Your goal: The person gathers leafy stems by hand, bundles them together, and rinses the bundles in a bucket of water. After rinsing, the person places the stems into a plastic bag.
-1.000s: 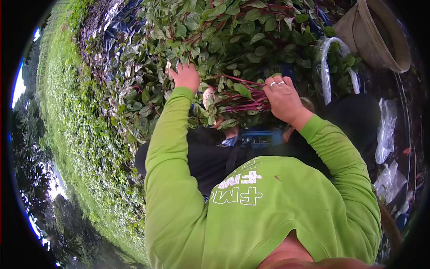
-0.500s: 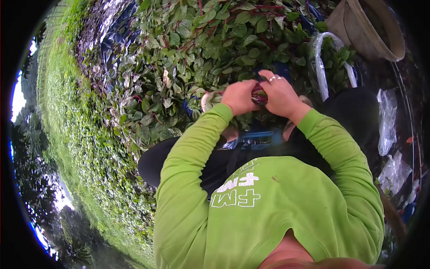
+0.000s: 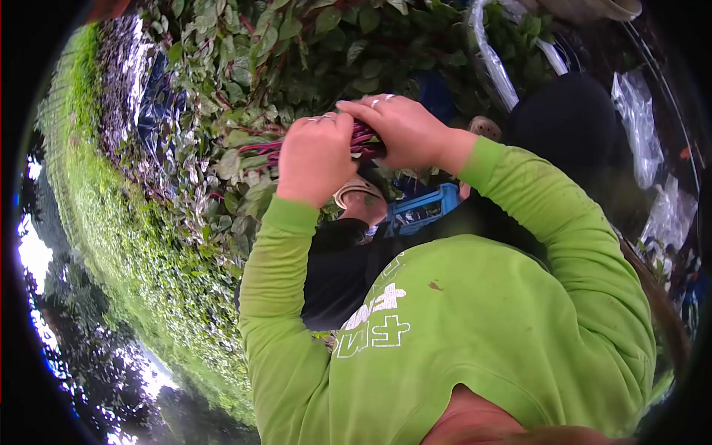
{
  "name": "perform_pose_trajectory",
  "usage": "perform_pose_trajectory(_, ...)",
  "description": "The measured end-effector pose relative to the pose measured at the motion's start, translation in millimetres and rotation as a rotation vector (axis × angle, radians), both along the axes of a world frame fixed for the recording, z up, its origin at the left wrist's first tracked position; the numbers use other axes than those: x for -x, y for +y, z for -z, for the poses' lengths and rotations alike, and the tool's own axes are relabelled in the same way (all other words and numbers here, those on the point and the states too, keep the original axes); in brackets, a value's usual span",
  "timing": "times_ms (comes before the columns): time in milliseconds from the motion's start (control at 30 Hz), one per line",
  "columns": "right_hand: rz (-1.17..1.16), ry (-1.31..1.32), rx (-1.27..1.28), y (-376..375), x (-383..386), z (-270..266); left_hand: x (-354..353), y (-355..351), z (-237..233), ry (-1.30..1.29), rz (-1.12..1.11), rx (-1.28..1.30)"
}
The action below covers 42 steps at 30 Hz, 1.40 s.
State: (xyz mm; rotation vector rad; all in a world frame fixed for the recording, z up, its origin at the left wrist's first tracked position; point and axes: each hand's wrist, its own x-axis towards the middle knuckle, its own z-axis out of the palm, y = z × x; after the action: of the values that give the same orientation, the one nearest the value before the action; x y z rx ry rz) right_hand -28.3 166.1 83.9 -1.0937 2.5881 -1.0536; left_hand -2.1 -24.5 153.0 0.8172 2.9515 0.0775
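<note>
A bundle of purple-red stems (image 3: pixel 366 141) with green leaves lies across both hands, its leafy side toward the left. My left hand (image 3: pixel 315 156) is closed around the stems, knuckles up. Close beside it on the right, my right hand (image 3: pixel 404 132) grips the stem end, its fingers reaching over toward the left hand. Rings show on the fingers. Below the hands is a blue crate (image 3: pixel 423 210), partly hidden by my clothing. The fingertips under the bundle are hidden.
Leafy cut stems (image 3: pixel 319 44) pile up in front. A clear plastic strip (image 3: pixel 493 59) arches at the upper right, near a beige container (image 3: pixel 593 6). Clear plastic bags (image 3: pixel 638 130) lie at the right. Grass (image 3: pixel 81 148) and low plants stretch along the left.
Both hands have moved left in the view, and the stems now show between and beyond them. The view has shifted, so the container sits higher and the crate shows more.
</note>
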Motion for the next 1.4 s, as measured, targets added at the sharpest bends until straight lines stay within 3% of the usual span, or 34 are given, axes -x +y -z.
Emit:
perform_pose_trajectory(33,-0.017,-0.113,0.068,-2,4,-2,1,2,-4,-0.007,-0.001,0.022)
perform_pose_trajectory(67,0.022,0.045,0.147,-5,4,2,2,3,-9,-0.011,-0.006,0.047)
perform_pose_trajectory(133,0.033,-0.007,0.133,-6,-3,16,1,2,-7,-0.041,-0.009,0.06)
perform_pose_trajectory(233,0.009,-0.131,0.018,-2,-13,40,-8,1,37,-0.276,-0.102,-0.031)
perform_pose_trajectory(333,0.002,-0.162,-0.159,8,-16,57,5,-10,92,-0.62,-0.124,-0.445)
perform_pose_trajectory(433,-0.058,-0.092,-0.28,18,-12,60,70,-1,139,-0.41,-0.085,-0.637)
perform_pose_trajectory(500,-0.075,-0.053,-0.304,20,-7,55,116,23,162,-0.159,-0.081,-0.501)
perform_pose_trajectory(700,-0.017,-0.022,-0.269,33,0,58,198,70,210,0.263,0.146,0.316)
perform_pose_trajectory(833,0.02,-0.118,-0.245,48,5,54,195,59,194,0.092,0.281,0.28)
perform_pose_trajectory(867,0.021,-0.167,-0.238,51,7,52,185,60,191,0.115,0.271,0.157)
perform_pose_trajectory(967,0.186,0.181,-0.154,57,9,57,140,67,164,-0.211,0.036,-0.101)
perform_pose_trajectory(1000,0.182,0.096,-0.181,58,10,57,122,67,158,-0.328,-0.08,-0.172)
perform_pose_trajectory(1067,0.222,0.195,-0.238,62,9,59,94,57,164,-0.536,-0.245,-0.372)
perform_pose_trajectory(1100,0.243,0.244,-0.267,64,8,60,89,55,161,-0.786,-0.371,-0.518)
perform_pose_trajectory(1167,0.132,0.025,-0.341,66,5,58,83,50,157,-1.285,-0.633,-0.806)
perform_pose_trajectory(1200,0.074,-0.08,-0.376,66,5,57,92,47,149,-1.408,-0.626,-0.82)
perform_pose_trajectory(1233,0.044,-0.039,-0.371,66,6,57,98,45,167,-1.31,-0.716,-0.791)
perform_pose_trajectory(1300,-0.013,0.038,-0.364,67,4,59,123,49,201,-0.288,-0.211,-0.596)
perform_pose_trajectory(1367,-0.028,0.03,-0.337,66,3,58,158,66,210,0.158,-0.119,-0.448)
perform_pose_trajectory(1400,-0.035,0.03,-0.328,67,5,57,168,75,206,0.245,-0.191,-0.364)
